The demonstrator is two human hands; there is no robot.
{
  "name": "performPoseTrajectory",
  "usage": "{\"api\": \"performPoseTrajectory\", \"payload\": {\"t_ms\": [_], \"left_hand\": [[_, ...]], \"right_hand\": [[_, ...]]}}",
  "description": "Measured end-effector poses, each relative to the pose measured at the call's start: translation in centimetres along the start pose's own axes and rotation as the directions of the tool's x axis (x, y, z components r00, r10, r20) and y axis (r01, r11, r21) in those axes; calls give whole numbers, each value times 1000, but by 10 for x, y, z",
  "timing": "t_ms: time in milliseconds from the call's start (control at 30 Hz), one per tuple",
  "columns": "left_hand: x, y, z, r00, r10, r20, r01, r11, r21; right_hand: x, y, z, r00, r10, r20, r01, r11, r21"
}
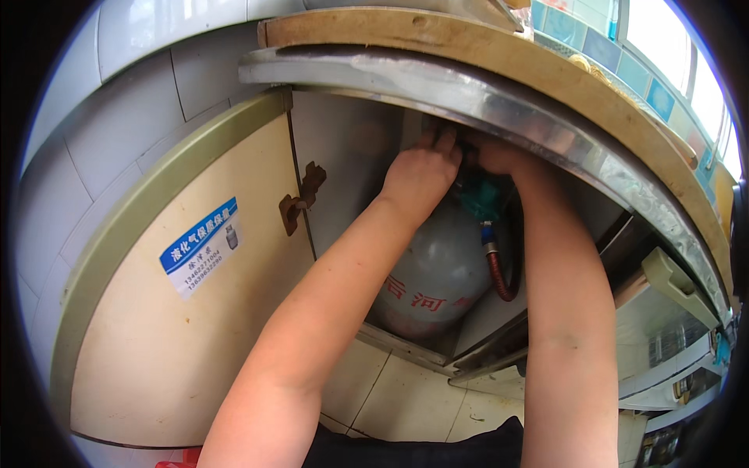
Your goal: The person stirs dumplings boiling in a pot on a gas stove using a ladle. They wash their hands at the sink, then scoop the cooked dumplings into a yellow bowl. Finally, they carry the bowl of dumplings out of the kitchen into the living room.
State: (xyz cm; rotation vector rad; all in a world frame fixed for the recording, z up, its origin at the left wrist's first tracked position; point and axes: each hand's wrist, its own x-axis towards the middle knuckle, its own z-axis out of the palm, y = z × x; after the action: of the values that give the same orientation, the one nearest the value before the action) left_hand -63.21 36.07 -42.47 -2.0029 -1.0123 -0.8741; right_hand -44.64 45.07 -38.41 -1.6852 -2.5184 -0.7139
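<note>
A grey gas cylinder [436, 263] with red writing stands inside a cabinet under a counter. Both my arms reach in to its top. My left hand [422, 167] is bent over the upper left of the cylinder, its fingertips lost in shadow. Beside it, my right hand [494, 153] is partly hidden under the counter edge, near the valve area. Below the right hand sits a green gas regulator [483, 198]. From the regulator a reddish-brown hose [497, 272] with a blue and metal fitting curves down. What the fingers touch is too dark to make out.
The cabinet door [234, 339] stands swung out at the left, with a rusty hinge [298, 202] and a sticker [202, 248] bearing writing. Above runs the metal counter edge [468, 88], with a wooden board [409, 29] on it. Floor tiles [404, 398] lie below.
</note>
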Motion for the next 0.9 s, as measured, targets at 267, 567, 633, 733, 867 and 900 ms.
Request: {"api": "performPoseTrajectory", "payload": {"t_ms": [267, 567, 633, 733, 867, 900], "left_hand": [[-3, -3, 9, 999, -4, -45, 2, 999, -34], [-9, 4, 18, 986, -64, -155, 51, 995, -87], [-9, 6, 20, 983, -68, -169, 52, 994, -97], [-8, 8, 23, 984, -58, -167, 42, 995, -96], [-10, 6, 19, 989, -64, -135, 49, 993, -111], [-10, 6, 18, 989, -70, -133, 55, 992, -114]], "right_hand": [[-1, -32, -6, 975, 212, -61, -192, 952, 238], [12, -22, 11, 995, 75, -58, -53, 945, 323], [9, -23, 4, 995, 97, 7, -94, 946, 311], [9, -20, 8, 995, 105, -4, -99, 955, 281], [8, -27, -4, 997, 57, 61, -73, 950, 302], [9, -27, -3, 996, 72, 56, -86, 944, 318]]}}
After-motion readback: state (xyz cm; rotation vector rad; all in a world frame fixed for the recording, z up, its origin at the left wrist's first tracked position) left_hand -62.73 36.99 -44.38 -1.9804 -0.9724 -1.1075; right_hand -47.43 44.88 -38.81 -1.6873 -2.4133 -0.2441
